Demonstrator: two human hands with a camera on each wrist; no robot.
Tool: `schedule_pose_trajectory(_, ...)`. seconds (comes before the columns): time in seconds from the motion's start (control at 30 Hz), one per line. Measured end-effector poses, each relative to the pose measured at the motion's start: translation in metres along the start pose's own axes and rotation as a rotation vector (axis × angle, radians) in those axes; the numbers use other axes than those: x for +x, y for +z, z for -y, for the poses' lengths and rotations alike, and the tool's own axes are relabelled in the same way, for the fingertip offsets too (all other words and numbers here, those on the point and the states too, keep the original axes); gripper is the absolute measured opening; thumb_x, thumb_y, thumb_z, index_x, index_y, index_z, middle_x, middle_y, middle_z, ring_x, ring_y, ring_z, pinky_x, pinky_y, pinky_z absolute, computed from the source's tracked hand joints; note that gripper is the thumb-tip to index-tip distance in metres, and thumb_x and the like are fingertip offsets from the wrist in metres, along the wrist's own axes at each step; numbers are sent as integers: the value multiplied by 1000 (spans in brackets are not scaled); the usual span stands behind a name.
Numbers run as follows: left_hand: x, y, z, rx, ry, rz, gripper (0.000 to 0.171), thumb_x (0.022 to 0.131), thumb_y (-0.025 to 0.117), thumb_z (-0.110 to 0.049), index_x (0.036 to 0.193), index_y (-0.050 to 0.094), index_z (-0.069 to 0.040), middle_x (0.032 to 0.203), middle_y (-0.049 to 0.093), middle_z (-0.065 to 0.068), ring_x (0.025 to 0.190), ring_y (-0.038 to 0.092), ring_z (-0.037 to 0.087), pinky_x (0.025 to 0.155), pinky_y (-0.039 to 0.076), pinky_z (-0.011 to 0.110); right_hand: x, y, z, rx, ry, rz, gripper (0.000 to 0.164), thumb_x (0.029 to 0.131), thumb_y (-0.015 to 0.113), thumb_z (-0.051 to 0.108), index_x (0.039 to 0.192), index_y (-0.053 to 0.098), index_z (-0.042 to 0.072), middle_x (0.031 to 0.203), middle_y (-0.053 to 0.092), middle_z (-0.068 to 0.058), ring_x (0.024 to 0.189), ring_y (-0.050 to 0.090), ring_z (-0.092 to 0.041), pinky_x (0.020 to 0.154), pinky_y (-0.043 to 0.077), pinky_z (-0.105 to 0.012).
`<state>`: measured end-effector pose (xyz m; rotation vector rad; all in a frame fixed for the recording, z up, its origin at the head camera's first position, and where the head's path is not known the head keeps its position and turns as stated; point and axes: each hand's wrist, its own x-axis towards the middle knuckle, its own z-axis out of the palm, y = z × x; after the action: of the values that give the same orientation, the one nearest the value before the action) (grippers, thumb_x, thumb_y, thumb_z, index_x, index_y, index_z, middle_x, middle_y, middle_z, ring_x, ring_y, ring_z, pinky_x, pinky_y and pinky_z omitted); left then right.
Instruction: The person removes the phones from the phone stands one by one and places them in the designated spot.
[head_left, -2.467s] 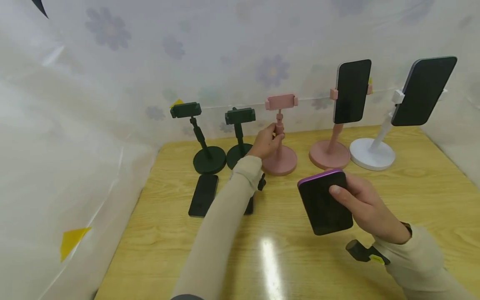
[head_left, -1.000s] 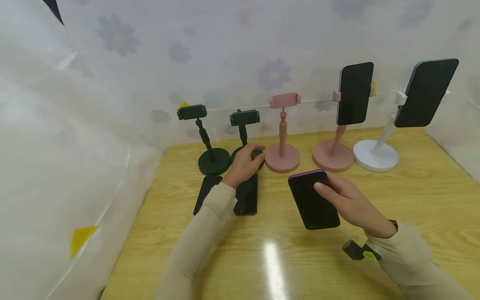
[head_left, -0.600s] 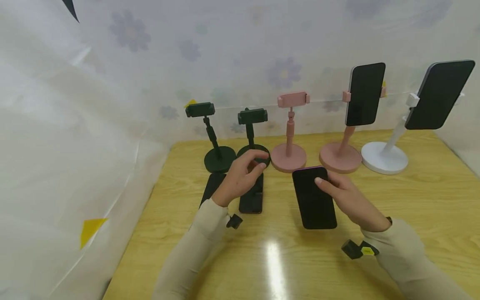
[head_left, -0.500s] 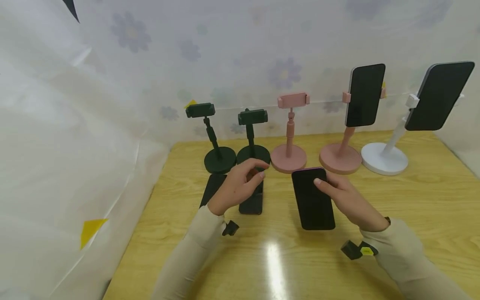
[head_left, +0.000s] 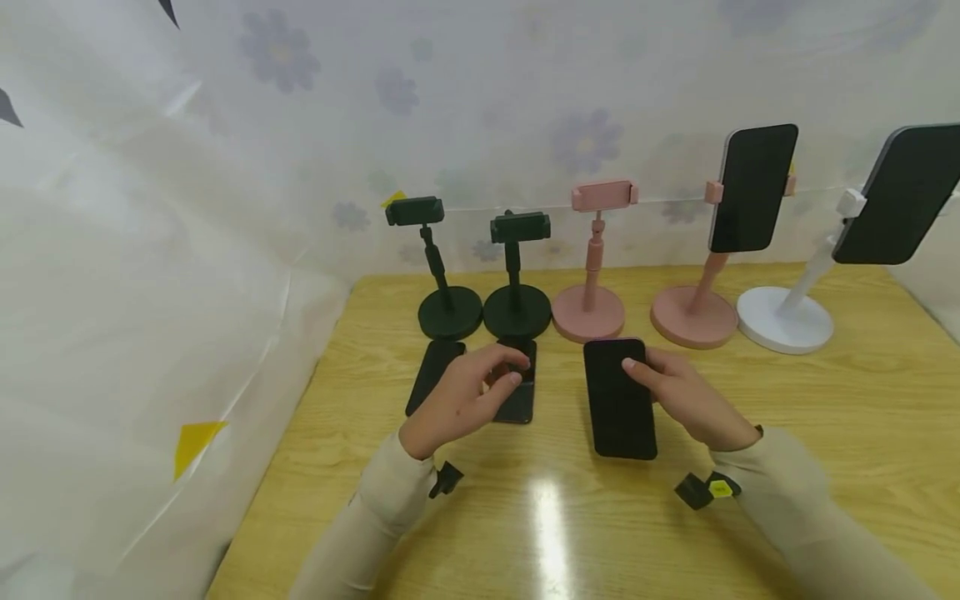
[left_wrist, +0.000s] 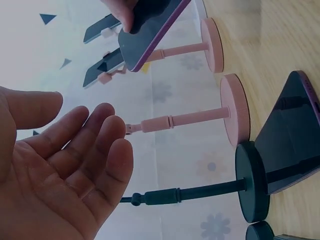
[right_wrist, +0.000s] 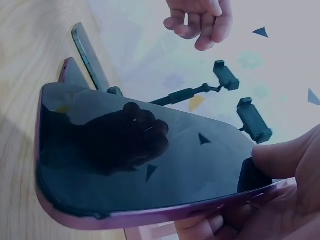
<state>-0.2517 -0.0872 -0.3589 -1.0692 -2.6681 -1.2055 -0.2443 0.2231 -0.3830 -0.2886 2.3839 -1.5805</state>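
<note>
My right hand [head_left: 690,404] grips a purple-edged smartphone [head_left: 618,404] by its right side, thumb on the dark screen; the phone is held above the table. In the right wrist view that smartphone [right_wrist: 110,155] reflects the other hand. My left hand [head_left: 467,393] holds nothing; its fingers are loosely bent, palm showing in the left wrist view. Below it lie two dark phones, one [head_left: 435,373] at left and one [head_left: 516,407] partly hidden by the fingers. A pink phone stand [head_left: 588,315] with no phone in its clamp stands behind the held phone.
Two dark green stands [head_left: 450,313] with bare clamps stand at the back left. On the right, another pink stand [head_left: 693,318] bears a phone [head_left: 753,187], and a white stand [head_left: 785,321] bears a second phone [head_left: 896,196]. A patterned plastic sheet [head_left: 480,100] hangs behind the table [head_left: 465,533].
My left hand has let go of the pink stand's post and drawn back towards me and left. The phone in my right hand has turned more upright and shifted slightly left.
</note>
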Motion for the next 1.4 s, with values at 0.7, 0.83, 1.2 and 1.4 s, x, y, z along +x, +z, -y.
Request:
schedule_pose_trajectory(0.7, -13, -5, 18, -32, -136, 46, 36, 103, 53, -24, 137, 52, -15, 135, 58, 3, 97, 64, 14, 83, 54, 28, 43, 4, -38, 9, 126, 17, 50, 108, 39, 26, 140, 40, -12, 127, 59, -29, 93, 65, -7, 81, 57, -33)
schedule_pose_trajectory(0.83, -17, -6, 20, -34, -170, 68, 37, 103, 53, -27, 139, 51, -17, 134, 57, 1, 97, 64, 12, 82, 54, 29, 51, 3, -42, -15, 160, 45, 52, 107, 40, 26, 142, 38, -13, 128, 57, -30, 96, 67, -12, 83, 59, -36)
schedule_pose_trajectory(1.2, -21, -9, 22, -50, -230, 166, 40, 104, 51, -29, 142, 47, -17, 141, 51, 1, 98, 64, 15, 80, 54, 30, 70, 6, -53, -254, 229, 19, 33, 99, 49, 16, 117, 49, -11, 100, 53, -19, 86, 51, -25, 70, 42, -32)
schedule_pose_trajectory(1.4, -22, -9, 22, -39, -257, 190, 41, 105, 49, -32, 143, 46, -17, 144, 50, 1, 100, 63, 15, 81, 53, 31, 81, 6, -57, -413, 221, -22, 34, 99, 52, 24, 108, 52, -9, 91, 52, -16, 80, 49, -25, 68, 40, -33)
